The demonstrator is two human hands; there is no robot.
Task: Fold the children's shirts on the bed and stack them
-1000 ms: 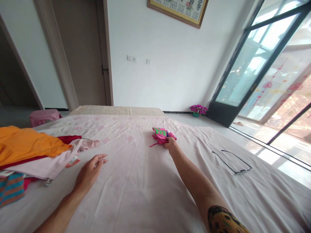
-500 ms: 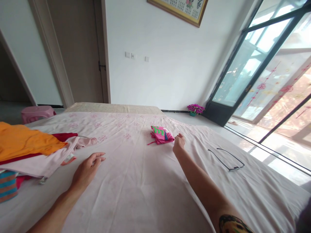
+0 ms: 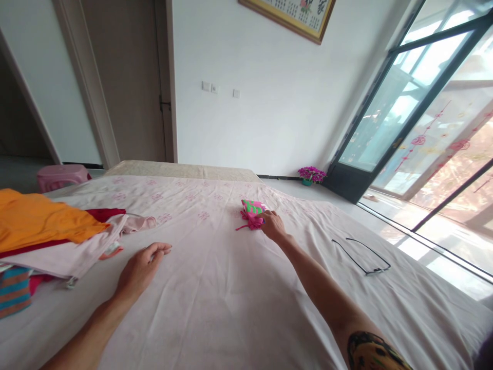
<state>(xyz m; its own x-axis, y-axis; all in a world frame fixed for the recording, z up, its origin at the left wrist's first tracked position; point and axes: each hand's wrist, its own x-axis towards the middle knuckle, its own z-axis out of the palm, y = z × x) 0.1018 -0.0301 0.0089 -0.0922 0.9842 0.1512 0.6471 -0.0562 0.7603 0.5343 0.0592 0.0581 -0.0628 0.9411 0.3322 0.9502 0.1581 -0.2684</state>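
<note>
A small folded pink garment (image 3: pixel 252 218) with green and white print lies on the pale pink bedsheet (image 3: pixel 215 298), a thin pink string trailing from its left side. My right hand (image 3: pixel 274 226) covers its right part, fingers curled down onto the cloth; the fingertips are partly hidden. Close to the sheet and to the left, my left hand (image 3: pixel 144 264) holds nothing, its fingers loosely bent and the thumb apart. Left of that hand is a pile of clothes, with an orange garment (image 3: pixel 46 216) on top and a light pink one (image 3: pixel 69 257) beneath.
Dark-framed glasses (image 3: pixel 365 262) lie unfolded on the sheet to the right of my forearm. A striped blue and brown cloth (image 3: pixel 14 293) is at the left edge. Past the bed stand a pink stool (image 3: pixel 63 176), potted purple flowers (image 3: pixel 311 174) and a glass door (image 3: pixel 389 113).
My right hand has moved left from the garment's right corner onto its right part, and the cloth looks bunched there. My left hand has barely moved. The view has shifted slightly.
</note>
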